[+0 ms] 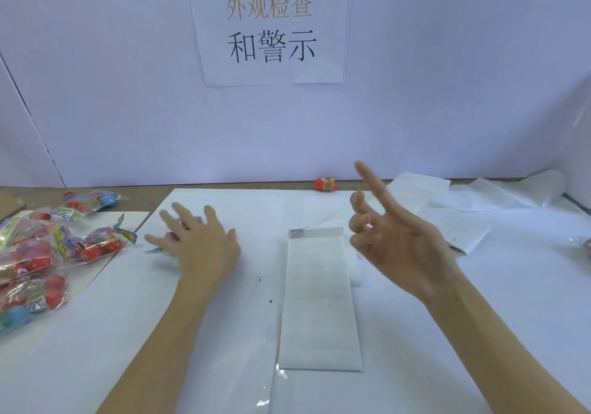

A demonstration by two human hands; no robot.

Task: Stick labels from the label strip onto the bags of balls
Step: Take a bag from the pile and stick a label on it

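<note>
Head view of a labelling bench. The label strip [319, 298] lay flat at the centre of the white table [447, 333], its long axis running from 6 to 12 o'clock; a single printed warning label [296, 233] remained at its far-left corner, and the other cells looked already peeled. The left hand [204, 241] hovered at 9 o'clock of the strip with fingers spread and straight, over a bag of balls [174, 237] that was mostly hidden beneath it; whether the fingers touched the bag could not be told. The right hand [393, 237] was raised at 3 o'clock of the strip, palm open, index finger extended, holding nothing visible. A pile of bags [35, 260] lay at the far 9 o'clock edge of the table. Spent backing sheets [447, 215] lay at 2 o'clock, a small red object [326, 184] at 12 o'clock by the wall.

Handling, as a judgement: the bags appeared light, crinkly and slippery, the balls inside free to roll, so a flat stretch of film should be pressed taut before sticking. The label seemed thin and limp; it was best lifted by one corner.
</note>
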